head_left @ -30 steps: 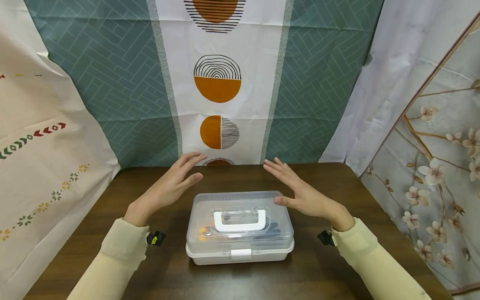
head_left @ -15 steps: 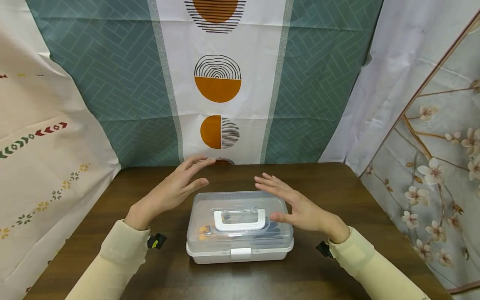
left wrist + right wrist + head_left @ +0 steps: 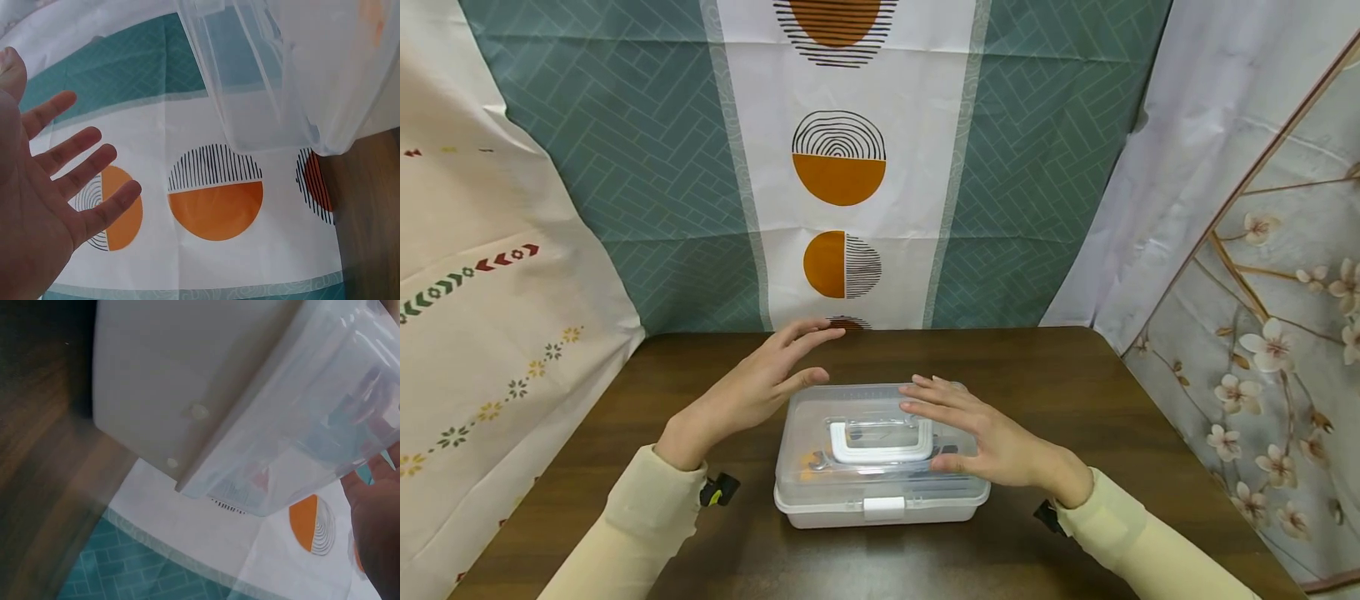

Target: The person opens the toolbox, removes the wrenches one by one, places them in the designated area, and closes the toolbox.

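A plastic toolbox (image 3: pixel 820 492) with a see-through lid, white carry handle (image 3: pixel 883 454) and white front latch (image 3: pixel 883 508) stands closed on the table. Through the lid, a metal wrench end (image 3: pixel 820 461) and yellow and dark shapes show dimly. My left hand (image 3: pixel 752 392) is held in the air off the box's back left corner, fingers spread and holding nothing. Over the lid's right part is my right hand (image 3: pixel 1000 437), fingers extended, covering some of the lid; whether it touches cannot be told. The right wrist view has that hand (image 3: pixel 381 519) at its edge, beside the lid (image 3: pixel 294 437).
The brown wooden table (image 3: pixel 880 571) carries the box near its middle. A patterned cloth (image 3: pixel 1030 167) hangs along the back edge. Further cloths hang at the left (image 3: pixel 490 350) and right (image 3: pixel 1262 292).
My right hand has come down and inward over the lid's right part. The left hand has drifted slightly right and down. The box stays in place, closed.
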Available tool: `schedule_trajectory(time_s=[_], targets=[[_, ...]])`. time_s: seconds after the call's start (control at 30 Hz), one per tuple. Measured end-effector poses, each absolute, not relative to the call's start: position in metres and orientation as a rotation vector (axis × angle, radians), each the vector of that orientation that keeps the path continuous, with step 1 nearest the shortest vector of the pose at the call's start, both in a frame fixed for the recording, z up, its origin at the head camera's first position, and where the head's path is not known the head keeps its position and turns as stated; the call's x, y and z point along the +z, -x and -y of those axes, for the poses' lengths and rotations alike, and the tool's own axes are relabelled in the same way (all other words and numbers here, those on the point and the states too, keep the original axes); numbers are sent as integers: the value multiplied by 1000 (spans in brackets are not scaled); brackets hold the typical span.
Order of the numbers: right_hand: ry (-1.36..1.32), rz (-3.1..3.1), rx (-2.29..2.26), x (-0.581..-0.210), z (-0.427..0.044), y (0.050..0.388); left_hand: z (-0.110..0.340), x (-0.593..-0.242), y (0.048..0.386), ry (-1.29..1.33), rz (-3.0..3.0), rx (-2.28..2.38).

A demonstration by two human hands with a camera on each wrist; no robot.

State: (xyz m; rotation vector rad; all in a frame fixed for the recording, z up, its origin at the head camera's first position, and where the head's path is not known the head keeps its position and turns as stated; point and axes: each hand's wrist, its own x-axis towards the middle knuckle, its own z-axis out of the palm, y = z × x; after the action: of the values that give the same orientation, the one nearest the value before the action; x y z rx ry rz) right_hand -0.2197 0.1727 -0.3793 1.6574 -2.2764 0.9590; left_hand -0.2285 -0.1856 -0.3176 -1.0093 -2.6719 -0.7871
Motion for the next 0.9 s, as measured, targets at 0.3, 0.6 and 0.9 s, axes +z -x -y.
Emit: schedule_trajectory(time_s=[0.3, 0.6, 0.9], targets=[[-1667, 2197, 931, -389, -174, 217, 181, -319, 221, 1058, 2643, -753], [-1701, 1987, 869, -399, -171, 216, 174, -317, 212, 1110, 2605, -773], [-1731, 1835, 898, -415, -168, 223, 165, -317, 196, 1175, 2587, -781]])
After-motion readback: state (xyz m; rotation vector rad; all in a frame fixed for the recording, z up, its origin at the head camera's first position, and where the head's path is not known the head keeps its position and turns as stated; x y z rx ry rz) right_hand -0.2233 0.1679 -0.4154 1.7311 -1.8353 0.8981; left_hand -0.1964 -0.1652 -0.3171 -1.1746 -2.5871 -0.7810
